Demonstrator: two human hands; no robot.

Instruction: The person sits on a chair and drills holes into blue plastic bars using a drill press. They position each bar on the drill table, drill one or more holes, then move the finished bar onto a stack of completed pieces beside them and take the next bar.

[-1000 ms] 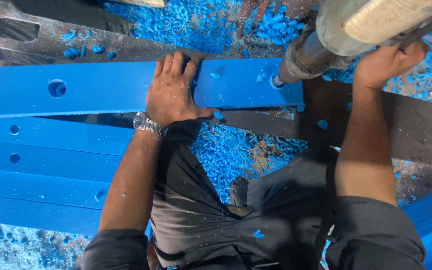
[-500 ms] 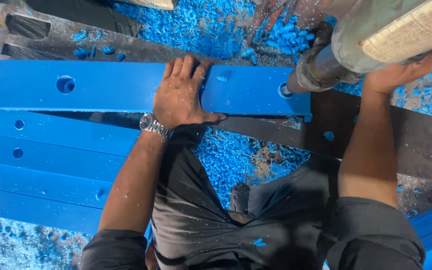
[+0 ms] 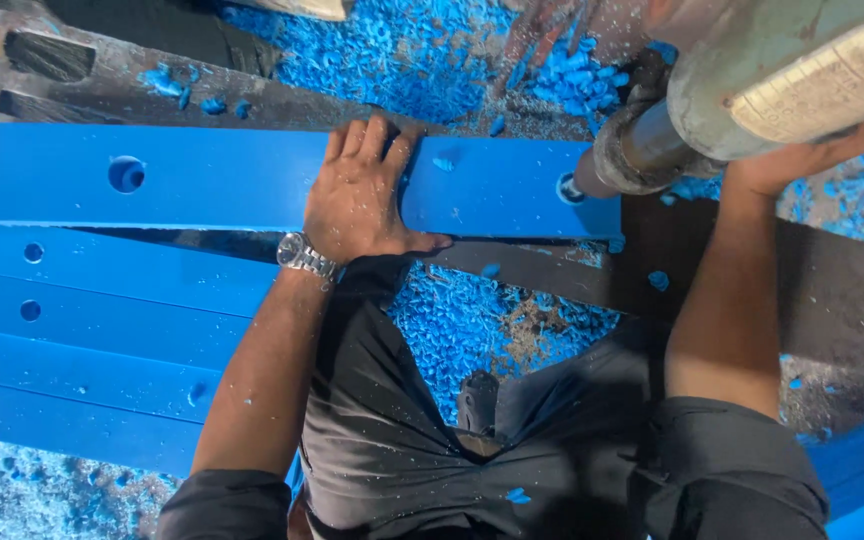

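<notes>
The left hand is pressing flat, fingers spread, on the long blue plastic bar; the right hand is seemingly gripping the grey metal drill.

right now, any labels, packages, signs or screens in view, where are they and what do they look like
Label: one only, on the grey-green body of the drill at top right, above the right hand; a pale cream, worn rectangular strip with a ruled edge, wrapped along the housing.
No packages, signs or screens show.
</notes>
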